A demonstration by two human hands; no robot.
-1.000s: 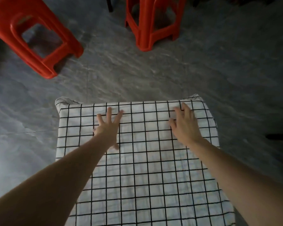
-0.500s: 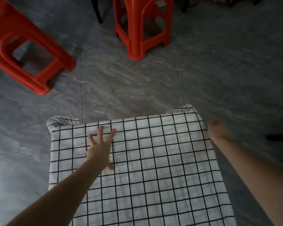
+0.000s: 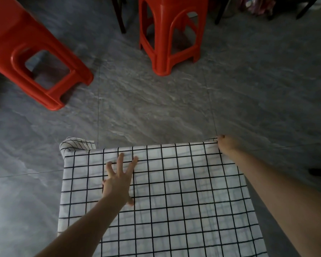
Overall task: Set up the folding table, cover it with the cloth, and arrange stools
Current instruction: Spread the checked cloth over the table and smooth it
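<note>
Showing white crossed by a thin black grid: the cloth [image 3: 174, 201]. Glowing plain red-orange beyond the cloth's far edge: one stool [image 3: 171, 34], and a second stool [image 3: 32, 52] off its far left corner. Running mottled grey with paler marble-like veining all around the cloth: the floor [image 3: 156, 108].

A grey marbled tile floor [image 3: 156, 108] is carrying everything here. The table is sitting low on it, its top wholly hidden under a white cloth [image 3: 174, 201] with a black grid, which is bunching at the far left corner. Two red plastic stools are standing on the tiles beyond: the left stool [image 3: 35, 58] well apart from the right stool [image 3: 171, 32], both away from the table.
</note>
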